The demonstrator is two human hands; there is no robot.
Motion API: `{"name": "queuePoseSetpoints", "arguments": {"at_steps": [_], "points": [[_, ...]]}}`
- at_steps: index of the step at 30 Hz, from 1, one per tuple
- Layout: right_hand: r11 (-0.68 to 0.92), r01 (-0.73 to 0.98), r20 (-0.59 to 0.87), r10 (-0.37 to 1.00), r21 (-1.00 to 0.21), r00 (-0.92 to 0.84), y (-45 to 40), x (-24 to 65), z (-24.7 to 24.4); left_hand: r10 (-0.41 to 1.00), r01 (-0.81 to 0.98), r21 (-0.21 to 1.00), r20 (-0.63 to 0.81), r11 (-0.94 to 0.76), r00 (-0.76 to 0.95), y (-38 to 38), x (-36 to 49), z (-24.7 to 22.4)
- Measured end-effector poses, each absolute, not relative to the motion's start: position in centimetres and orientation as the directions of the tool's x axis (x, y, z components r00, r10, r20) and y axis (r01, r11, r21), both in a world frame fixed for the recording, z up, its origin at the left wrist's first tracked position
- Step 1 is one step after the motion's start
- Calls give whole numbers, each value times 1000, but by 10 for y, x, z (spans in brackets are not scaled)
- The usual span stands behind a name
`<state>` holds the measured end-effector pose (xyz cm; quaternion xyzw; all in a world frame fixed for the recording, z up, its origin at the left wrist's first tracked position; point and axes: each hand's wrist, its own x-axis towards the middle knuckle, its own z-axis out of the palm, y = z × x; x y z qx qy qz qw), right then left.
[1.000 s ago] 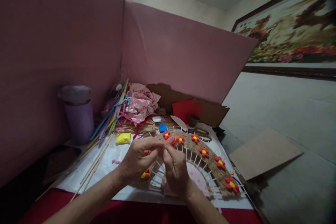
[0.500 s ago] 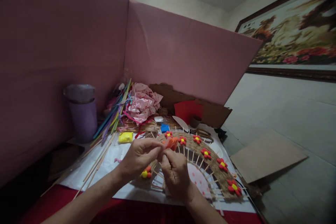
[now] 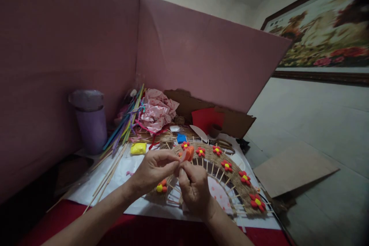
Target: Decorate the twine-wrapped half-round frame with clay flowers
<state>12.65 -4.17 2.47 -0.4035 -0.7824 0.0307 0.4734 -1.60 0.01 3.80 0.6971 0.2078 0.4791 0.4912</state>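
An orange clay piece in a clear wrapper (image 3: pixel 188 153) is held between my two hands above the arch. My left hand (image 3: pixel 157 169) pinches its near edge with thumb and fingertips. My right hand (image 3: pixel 194 188) is closed around its lower end, the fingertips of both hands nearly touching. Beneath them lies a twine-wrapped arch (image 3: pixel 236 173) on thin sticks, bearing several red flowers with yellow centres. An orange-petalled flower with a yellow centre (image 3: pixel 161 186) sits on its left side. Inside the arch is a white panel with pink dots (image 3: pixel 219 196).
Yellow clay packet (image 3: pixel 138 148), blue clay (image 3: pixel 181 138), loose sticks (image 3: pixel 111 175) and scissors (image 3: pixel 226 145) lie around the arch. Behind are crumpled pink wrapping (image 3: pixel 158 111), coloured pipe cleaners (image 3: pixel 127 123), red paper (image 3: pixel 206 120) and a purple tumbler (image 3: pixel 91 127).
The orange piece has tilted slightly between my fingers. Both hands keep nearly the same grip, and the view has shifted a little.
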Motion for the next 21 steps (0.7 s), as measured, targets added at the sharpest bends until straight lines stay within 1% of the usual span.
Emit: {"name": "queuePoseSetpoints", "arguments": {"at_steps": [5, 9, 14, 18, 21], "points": [[682, 605, 714, 653, -410, -252, -41, 127, 26, 741, -119, 863, 486, -492, 463, -1, -18, 39], [666, 640, 699, 662, -383, -271, -41, 128, 25, 734, -41, 835, 504, -549, 455, -1, -18, 40], [670, 654, 699, 652, -351, -293, -41, 129, 24, 748, -30, 837, 503, -546, 434, 0, -16, 37], [666, 652, 700, 656, -363, -281, -40, 127, 24, 729, 32, 792, 544, -609, 416, 0, -15, 34], [661, 635, 703, 666, -400, -250, -39, 126, 24, 715, 55, 767, 566, -639, 411, -2, -15, 34]]}}
